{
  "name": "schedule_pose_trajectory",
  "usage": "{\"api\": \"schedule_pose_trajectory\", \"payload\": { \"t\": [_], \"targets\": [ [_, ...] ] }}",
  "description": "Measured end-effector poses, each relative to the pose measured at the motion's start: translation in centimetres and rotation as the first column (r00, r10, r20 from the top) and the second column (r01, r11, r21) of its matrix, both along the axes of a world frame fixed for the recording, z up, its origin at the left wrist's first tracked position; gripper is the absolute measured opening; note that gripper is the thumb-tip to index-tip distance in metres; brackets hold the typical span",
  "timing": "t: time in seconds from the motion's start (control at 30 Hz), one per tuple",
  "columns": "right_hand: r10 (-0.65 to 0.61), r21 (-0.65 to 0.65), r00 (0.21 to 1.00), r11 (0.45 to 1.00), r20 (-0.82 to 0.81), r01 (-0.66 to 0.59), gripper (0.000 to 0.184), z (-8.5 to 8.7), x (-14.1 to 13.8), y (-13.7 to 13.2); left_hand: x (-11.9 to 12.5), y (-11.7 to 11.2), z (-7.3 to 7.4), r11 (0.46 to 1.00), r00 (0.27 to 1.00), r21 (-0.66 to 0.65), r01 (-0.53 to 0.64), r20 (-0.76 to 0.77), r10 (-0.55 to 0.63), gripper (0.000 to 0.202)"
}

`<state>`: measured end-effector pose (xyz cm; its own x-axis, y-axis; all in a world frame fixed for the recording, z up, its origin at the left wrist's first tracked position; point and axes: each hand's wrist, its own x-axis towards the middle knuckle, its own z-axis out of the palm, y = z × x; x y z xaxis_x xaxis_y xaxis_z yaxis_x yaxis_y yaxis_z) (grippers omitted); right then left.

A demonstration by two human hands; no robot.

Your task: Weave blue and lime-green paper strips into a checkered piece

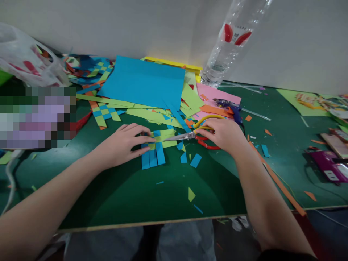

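A small weave of blue and yellow-green paper strips [160,145] lies on the green table. My left hand [130,141] holds its left side against the tabletop, thumb and fingertips pressing on the strips. With my right hand [221,134] I grip yellow-handled scissors [182,136], fingers around the handles. The blades point left over the weave, and their tip lies near its middle. Red-handled scissors [208,144] rest beneath my right hand, partly hidden. Blue and green paper scraps [196,160] are scattered beside the weave.
Behind the weave lie a large blue sheet [146,81] and a finished-looking woven piece [104,113]. A clear plastic bottle [231,43] leans by the wall. A glue gun [230,107] sits on pink paper. A plastic bag [29,58] stands left, a purple device [328,165] right.
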<state>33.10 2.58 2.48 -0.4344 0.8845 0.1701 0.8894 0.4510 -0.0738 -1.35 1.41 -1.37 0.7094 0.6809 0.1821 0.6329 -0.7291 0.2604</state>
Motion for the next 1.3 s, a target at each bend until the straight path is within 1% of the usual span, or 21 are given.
{"api": "schedule_pose_trajectory", "payload": {
  "t": [0.17, 0.3, 0.43, 0.53, 0.73, 0.83, 1.03, 1.3],
  "targets": [
    [-0.046, 0.009, 0.998, 0.999, 0.037, 0.045, 0.036, 0.2, 0.6, 0.0, 0.0, 0.2, 0.1, 1.0, 1.0, 0.017, 0.008, -0.021, -0.008, 0.037],
    [-0.049, 0.071, 0.999, 0.996, 0.015, 0.048, 0.037, 0.5, 0.8, -0.1, 0.0, 0.2, 0.1, 1.0, 1.0, 0.017, 0.007, -0.016, -0.006, 0.038],
    [-0.044, 0.104, 0.997, 0.993, -0.058, 0.05, 0.036, 0.5, 0.2, -0.3, 0.1, 0.0, 0.0, 1.0, 1.0, 0.017, 0.007, -0.005, -0.007, 0.036],
    [-0.023, 0.118, 0.998, 0.993, -0.052, 0.029, 0.037, 0.1, -0.5, -0.4, 0.0, 0.0, 0.0, 1.0, 1.0, 0.013, 0.006, -0.003, -0.006, 0.035],
    [-0.047, 0.084, 0.999, 0.995, 0.028, 0.044, 0.041, -0.9, -1.3, -0.4, -0.1, 0.1, -0.2, 1.0, 1.0, 0.024, 0.009, -0.029, -0.008, 0.037],
    [-0.051, 0.073, 0.999, 0.996, 0.014, 0.049, 0.04, -0.7, -1.1, -0.4, -0.1, 0.1, -0.1, 1.0, 0.999, 0.023, 0.012, -0.039, -0.011, 0.037],
    [-0.058, 0.089, 0.998, 0.994, 0.024, 0.056, 0.041, 0.2, -0.4, -0.4, 0.0, 0.0, 0.0, 1.0, 1.0, 0.018, 0.001, -0.023, -0.001, 0.037],
    [-0.003, 0.095, 1.0, 0.995, 0.01, 0.002, 0.041, -0.4, -0.8, -0.6, 0.0, 0.0, -0.1, 1.0, 1.0, 0.024, 0.004, -0.021, -0.003, 0.037]
  ]
}}
